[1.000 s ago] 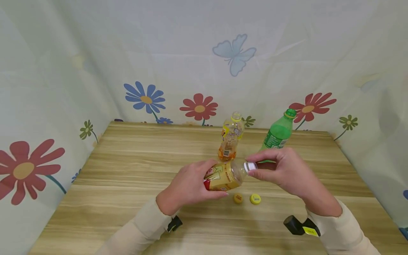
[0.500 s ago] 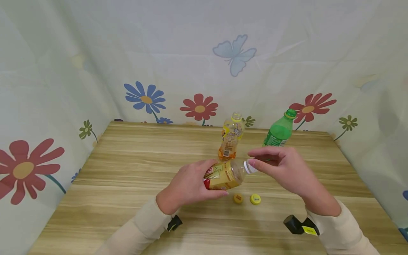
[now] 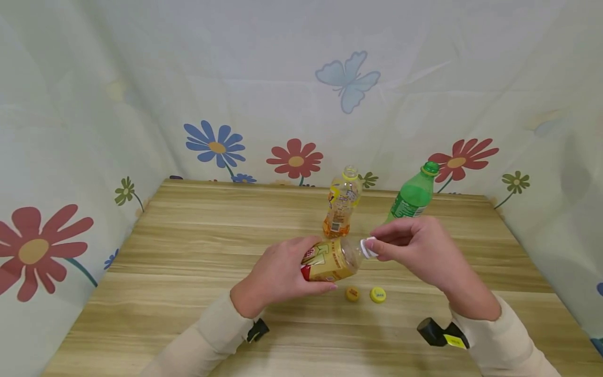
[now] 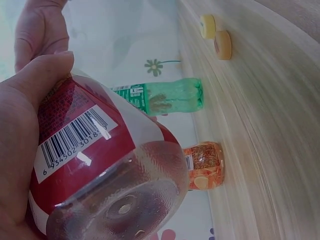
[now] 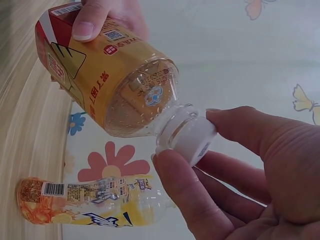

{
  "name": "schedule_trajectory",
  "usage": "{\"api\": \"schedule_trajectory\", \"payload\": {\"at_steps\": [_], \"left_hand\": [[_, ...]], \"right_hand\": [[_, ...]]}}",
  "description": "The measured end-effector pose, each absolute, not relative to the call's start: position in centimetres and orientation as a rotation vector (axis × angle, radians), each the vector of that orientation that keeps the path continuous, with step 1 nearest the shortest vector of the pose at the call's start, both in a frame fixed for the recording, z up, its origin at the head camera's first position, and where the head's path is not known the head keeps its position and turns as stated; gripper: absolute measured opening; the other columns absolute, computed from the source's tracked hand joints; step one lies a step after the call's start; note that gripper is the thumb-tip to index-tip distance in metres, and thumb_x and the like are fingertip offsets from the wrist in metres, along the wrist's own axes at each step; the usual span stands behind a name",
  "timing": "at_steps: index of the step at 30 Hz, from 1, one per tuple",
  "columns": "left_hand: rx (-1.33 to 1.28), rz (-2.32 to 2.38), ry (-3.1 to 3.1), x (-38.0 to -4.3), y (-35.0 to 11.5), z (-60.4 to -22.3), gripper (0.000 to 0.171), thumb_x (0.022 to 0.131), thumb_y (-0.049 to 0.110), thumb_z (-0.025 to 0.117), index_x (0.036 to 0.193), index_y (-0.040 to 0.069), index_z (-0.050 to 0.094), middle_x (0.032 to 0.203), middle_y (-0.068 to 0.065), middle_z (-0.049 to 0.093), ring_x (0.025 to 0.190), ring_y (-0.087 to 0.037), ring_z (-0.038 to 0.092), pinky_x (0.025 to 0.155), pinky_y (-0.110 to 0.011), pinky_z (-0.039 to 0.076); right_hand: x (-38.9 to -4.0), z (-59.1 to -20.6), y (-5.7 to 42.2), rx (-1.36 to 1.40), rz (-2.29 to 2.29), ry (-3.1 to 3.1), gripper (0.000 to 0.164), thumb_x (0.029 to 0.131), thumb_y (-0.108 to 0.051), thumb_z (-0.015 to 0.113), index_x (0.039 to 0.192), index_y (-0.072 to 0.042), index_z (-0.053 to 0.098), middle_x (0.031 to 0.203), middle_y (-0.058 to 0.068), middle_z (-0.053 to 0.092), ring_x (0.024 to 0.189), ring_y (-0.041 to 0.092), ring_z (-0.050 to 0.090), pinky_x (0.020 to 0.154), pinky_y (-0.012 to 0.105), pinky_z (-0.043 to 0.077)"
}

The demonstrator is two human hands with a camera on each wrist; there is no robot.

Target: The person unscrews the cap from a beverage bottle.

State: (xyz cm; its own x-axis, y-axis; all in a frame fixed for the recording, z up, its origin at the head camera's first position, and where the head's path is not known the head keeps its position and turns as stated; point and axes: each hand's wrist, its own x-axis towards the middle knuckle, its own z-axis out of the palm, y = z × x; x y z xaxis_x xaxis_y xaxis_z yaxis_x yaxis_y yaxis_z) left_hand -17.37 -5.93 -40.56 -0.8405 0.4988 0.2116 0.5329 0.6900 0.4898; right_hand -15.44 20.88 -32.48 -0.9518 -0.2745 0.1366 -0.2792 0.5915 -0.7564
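Note:
My left hand (image 3: 285,269) grips a clear plastic bottle (image 3: 327,262) with a gold and red label round its body. The bottle is tilted above the table, its neck toward the right. At the mouth, thumb and fingers of my right hand (image 3: 419,248) pinch a white cap (image 5: 196,137), which sits on the neck in the right wrist view. Droplets cling inside the clear shoulder. The bottle's ridged base and barcode face the left wrist camera. Below the neck, an orange cap (image 3: 352,294) and a yellow cap (image 3: 378,295) lie side by side on the wooden table (image 3: 198,230).
Behind my hands stands an uncapped bottle (image 3: 341,204) with yellow trim and an orange lower part. To its right is a green bottle (image 3: 412,196), its lower part hidden by my right hand. A flower-printed curtain (image 3: 264,78) surrounds the table's back and sides.
The right fingers loosened from the white cap half a second ago and have closed on it again. My left hand and the bottle have barely moved.

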Motion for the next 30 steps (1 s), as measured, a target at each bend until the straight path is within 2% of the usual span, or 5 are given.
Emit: {"api": "schedule_trajectory", "payload": {"at_steps": [8, 17, 30], "left_hand": [[-0.884, -0.855, -2.817, -17.47, -6.07, -40.79, 0.07, 0.076, 0.067, 0.08, 0.13, 0.027, 0.058, 0.101, 0.013, 0.066, 0.084, -0.005, 0.059, 0.072, -0.025, 0.05], [-0.858, -0.865, -2.832, -17.54, -6.28, -40.95, 0.071, 0.075, 0.067, 0.08, 0.129, 0.026, 0.059, 0.101, 0.013, 0.066, 0.083, -0.005, 0.059, 0.072, -0.025, 0.05], [-0.823, -0.878, -2.864, -17.54, -6.37, -40.78, 0.073, 0.075, 0.067, 0.081, 0.131, 0.025, 0.059, 0.101, 0.013, 0.066, 0.083, -0.007, 0.059, 0.071, -0.025, 0.05]], "right_hand": [[-15.67, -32.74, 20.81, 0.547, 1.25, -2.805, 0.019, 0.086, -0.025, 0.084, 0.101, -0.014, 0.08, 0.091, 0.001, 0.078, 0.081, 0.01, 0.075, 0.072, 0.024, 0.06], [-15.56, -33.02, 20.63, 0.609, 1.385, -2.734, 0.024, 0.086, -0.017, 0.084, 0.107, -0.007, 0.079, 0.105, 0.011, 0.076, 0.089, 0.01, 0.075, 0.075, 0.025, 0.061], [-15.78, -33.23, 20.69, 0.723, 1.403, -2.642, 0.022, 0.085, -0.007, 0.083, 0.107, -0.007, 0.079, 0.111, 0.011, 0.077, 0.098, 0.005, 0.073, 0.082, 0.024, 0.059]]}}
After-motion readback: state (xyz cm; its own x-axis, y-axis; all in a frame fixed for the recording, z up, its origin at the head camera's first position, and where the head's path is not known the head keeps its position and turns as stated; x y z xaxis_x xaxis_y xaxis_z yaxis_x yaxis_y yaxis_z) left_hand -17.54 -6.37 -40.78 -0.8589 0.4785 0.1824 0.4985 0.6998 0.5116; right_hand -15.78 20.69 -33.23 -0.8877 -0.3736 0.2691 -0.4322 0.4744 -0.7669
